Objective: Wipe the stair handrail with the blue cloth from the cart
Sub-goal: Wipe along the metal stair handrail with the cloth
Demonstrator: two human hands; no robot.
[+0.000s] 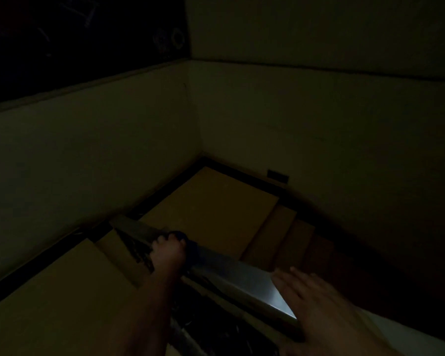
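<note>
Dim yellowish walls (88, 163) close in a stairwell, with tan steps (280, 227) dropping to a landing (211, 201) in the corner below. A metal handrail (237, 276) runs diagonally across the lower middle, catching a pale gleam near its closer end. The left hand (168, 249) is curled over the rail farther down, gripping a dark bunched cloth (188, 244) against the metal; in this gloom its colour cannot be made out, though it is probably the blue cloth the task names. The right hand (311, 296) lies flat and spread, fingers apart, on or just above the near end of the rail, holding nothing. Wiping looks under way, with the stretch beyond the left hand not yet covered. The chief risk is footing: leaning out over descending stairs in poor light, a slip of the cloth on smooth metal could take the supporting grip with it. The cloth could also bunch and skip the rail's underside.
</note>
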